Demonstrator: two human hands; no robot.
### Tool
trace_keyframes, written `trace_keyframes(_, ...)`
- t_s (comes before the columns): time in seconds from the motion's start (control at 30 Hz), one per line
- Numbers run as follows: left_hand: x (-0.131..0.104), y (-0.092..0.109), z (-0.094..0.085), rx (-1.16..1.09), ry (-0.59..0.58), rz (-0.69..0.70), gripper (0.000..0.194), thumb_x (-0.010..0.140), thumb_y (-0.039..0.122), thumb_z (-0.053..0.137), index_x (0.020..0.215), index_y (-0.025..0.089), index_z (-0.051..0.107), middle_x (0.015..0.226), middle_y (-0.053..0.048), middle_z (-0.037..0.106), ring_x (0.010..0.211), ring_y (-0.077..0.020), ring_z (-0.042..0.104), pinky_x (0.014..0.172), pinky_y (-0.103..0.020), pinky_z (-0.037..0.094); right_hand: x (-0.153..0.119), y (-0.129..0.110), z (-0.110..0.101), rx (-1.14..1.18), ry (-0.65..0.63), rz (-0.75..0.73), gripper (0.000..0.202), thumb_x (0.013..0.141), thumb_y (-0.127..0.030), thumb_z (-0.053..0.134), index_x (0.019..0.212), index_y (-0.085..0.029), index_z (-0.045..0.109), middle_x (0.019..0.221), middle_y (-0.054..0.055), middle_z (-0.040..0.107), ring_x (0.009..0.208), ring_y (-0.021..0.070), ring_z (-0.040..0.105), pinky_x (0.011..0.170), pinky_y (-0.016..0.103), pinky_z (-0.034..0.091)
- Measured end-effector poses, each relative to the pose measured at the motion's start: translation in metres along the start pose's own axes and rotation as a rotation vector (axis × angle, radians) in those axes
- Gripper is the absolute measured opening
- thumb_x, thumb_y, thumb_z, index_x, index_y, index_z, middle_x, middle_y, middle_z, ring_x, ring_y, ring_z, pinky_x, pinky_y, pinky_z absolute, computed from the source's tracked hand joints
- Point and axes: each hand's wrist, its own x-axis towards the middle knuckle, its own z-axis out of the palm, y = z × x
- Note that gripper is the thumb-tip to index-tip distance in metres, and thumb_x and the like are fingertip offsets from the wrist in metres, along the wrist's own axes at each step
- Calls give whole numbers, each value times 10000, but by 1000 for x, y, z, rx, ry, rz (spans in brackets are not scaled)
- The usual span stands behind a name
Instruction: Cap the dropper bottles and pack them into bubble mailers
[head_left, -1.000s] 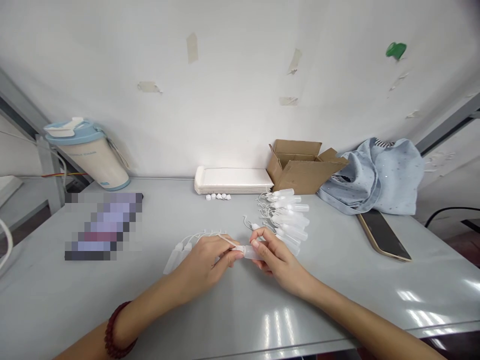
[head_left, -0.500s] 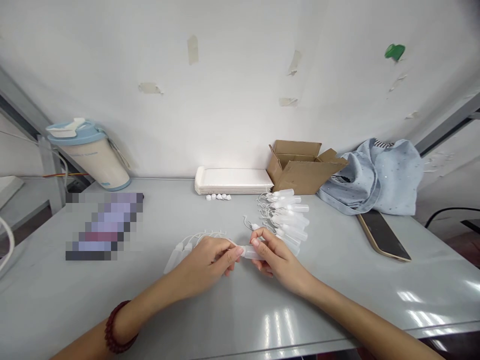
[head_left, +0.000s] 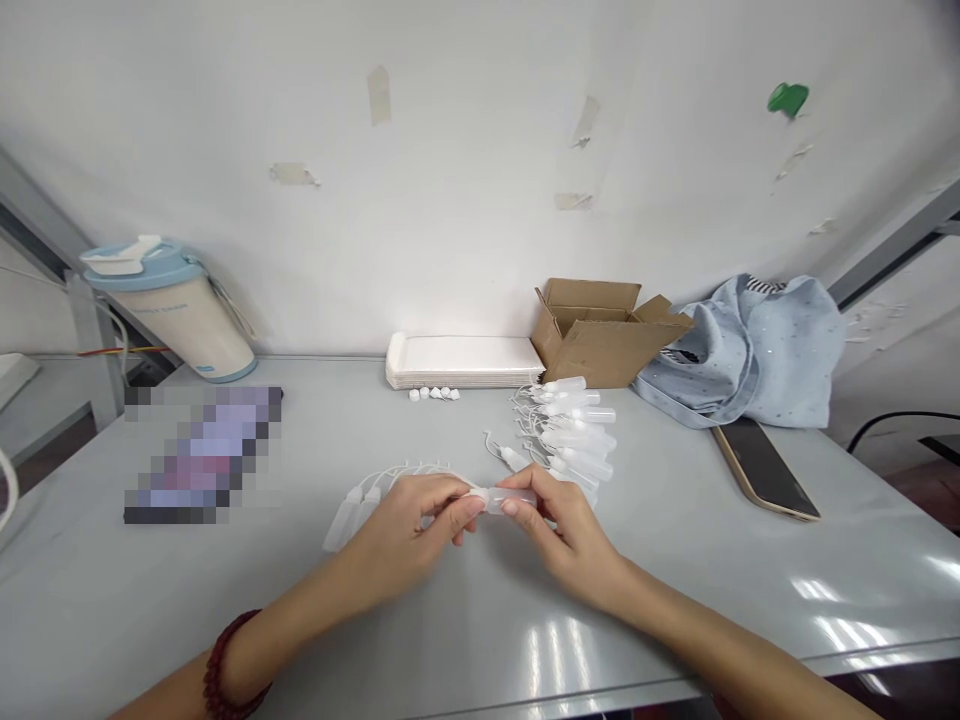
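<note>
Here in the middle of the table, the small translucent bottle lies sideways between two hands: the left hand, fingers pinched tight, grips the white neck end at nine o'clock, while the right hand has thumb and fingers closed around the body at three! Over at one to two o'clock from it, a cluster of similar bottles; at nine, more tubed bottles; at eleven, little white caps.

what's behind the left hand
Small translucent bottles lie partly behind the left hand, two bodies showing; the hand covers the rest, so their total number cannot be told.
</note>
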Motion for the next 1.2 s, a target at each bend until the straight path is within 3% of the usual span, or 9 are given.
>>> trace_keyframes(0.23,-4,-12,7,357,137,444,237,936,165,395,723,158,500,657,-3,503,580,-120,443,541,-235,366,6,5,-3,425,-131,292,370,880,-506,466,687,-195,420,532,-85,294,449,63,229,422,205,191)
trace_keyframes(0.37,-6,-16,10,551,175,581,193,940,127,381,801,142,514,712,-46,560,631,-152,493,556,-258,390,10,3,-6,628,-231,474,434,833,-534,537,641,-208,325,510,-106,243,423,43,151,389,190,120)
trace_keyframes(0.47,-5,-16,9,640,200,638,185,932,110,385,811,139,522,707,-52,563,613,-158,483,530,-264,371,11,3,-7,706,-267,522,452,833,-524,547,628,-208,297,498,-114,214,416,35,112,381,186,88)
trace_keyframes(0.6,-2,-15,4,513,151,519,184,936,185,410,835,141,558,713,-37,572,601,-144,498,551,-258,392,10,7,-2,723,-233,462,395,849,-508,535,668,-196,373,527,-98,296,412,34,192,381,177,184)
trace_keyframes(0.7,1,-13,0,389,96,343,248,952,217,374,828,161,581,716,-14,581,614,-126,527,589,-245,405,9,10,3,608,-188,317,328,861,-490,525,783,-174,493,563,-74,389,438,52,323,423,197,298)
trace_keyframes(0.83,1,-8,-1,339,38,180,327,956,247,350,748,173,592,683,5,580,609,-121,524,598,-247,394,7,8,3,444,-142,216,303,878,-462,510,911,-163,539,589,-66,434,475,68,403,475,213,335)
trace_keyframes(1.2,3,-5,1,308,51,161,353,939,248,364,663,171,572,612,8,552,561,-123,495,554,-243,369,7,7,3,355,-126,203,289,873,-457,509,938,-177,536,598,-61,443,503,84,422,491,219,326)
